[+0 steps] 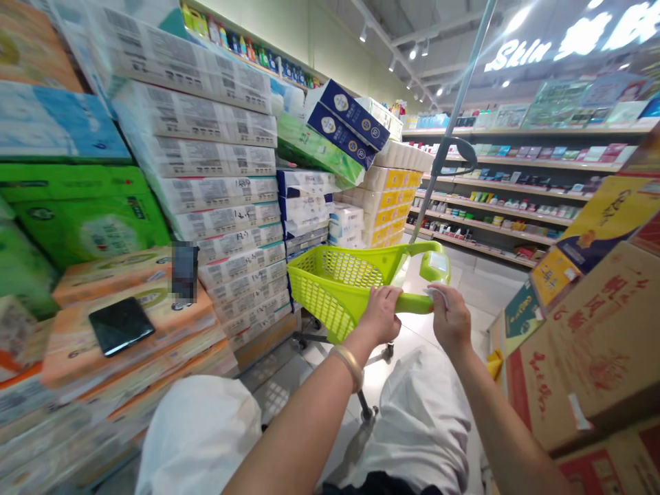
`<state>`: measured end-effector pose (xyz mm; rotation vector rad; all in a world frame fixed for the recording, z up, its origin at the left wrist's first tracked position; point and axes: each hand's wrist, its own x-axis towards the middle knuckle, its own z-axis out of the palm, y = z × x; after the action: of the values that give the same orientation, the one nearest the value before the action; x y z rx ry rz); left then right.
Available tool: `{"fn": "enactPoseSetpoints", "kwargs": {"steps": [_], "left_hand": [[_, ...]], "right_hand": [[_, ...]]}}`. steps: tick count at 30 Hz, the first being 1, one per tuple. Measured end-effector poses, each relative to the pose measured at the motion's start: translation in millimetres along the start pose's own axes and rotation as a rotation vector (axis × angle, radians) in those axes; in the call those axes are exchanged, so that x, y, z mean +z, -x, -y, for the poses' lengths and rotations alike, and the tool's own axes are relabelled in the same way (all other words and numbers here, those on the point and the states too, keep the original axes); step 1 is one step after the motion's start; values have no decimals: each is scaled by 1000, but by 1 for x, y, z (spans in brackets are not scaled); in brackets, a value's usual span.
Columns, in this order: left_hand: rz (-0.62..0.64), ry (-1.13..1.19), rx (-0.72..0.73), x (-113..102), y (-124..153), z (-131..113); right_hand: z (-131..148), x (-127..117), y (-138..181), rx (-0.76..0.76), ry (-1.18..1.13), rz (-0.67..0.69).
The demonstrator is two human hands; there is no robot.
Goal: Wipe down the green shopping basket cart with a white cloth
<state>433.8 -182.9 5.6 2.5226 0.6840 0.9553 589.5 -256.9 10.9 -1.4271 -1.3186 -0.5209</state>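
A lime-green shopping basket (335, 295) with perforated sides sits in front of me on a wheeled frame (366, 405). My left hand (381, 315), with a gold bangle on its wrist, is closed over the near rim of the basket. At the rim's right-hand end, my right hand (452, 316) pinches a small white wipe (437, 294) against the green plastic. Whether the wipe is cloth or paper I cannot tell. A raised green part with a pale label (438, 262) stands just beyond the right hand. The basket's inside is partly hidden by its near wall.
Stacked packs of paper goods (227, 206) rise on the left. A black phone (122, 326) lies on an orange pack (175, 323). Cardboard cartons (592, 344) crowd the right. Behind the basket stands a metal pole (464, 75); stocked shelves (515, 179) line the back.
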Motion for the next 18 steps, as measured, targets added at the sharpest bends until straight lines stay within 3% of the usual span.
{"fn": "enactPoseSetpoints", "kwargs": {"steps": [8,14,18], "left_hand": [[-67,-14,-21,-25,35,16],[-158,58,-10,-34,55,16],[-206,80,-20,-43,68,16]], "right_hand": [[36,11,15,-94,-205,85],[36,8,19,69,-386,88],[61,9,31,-7,-359,82]]}}
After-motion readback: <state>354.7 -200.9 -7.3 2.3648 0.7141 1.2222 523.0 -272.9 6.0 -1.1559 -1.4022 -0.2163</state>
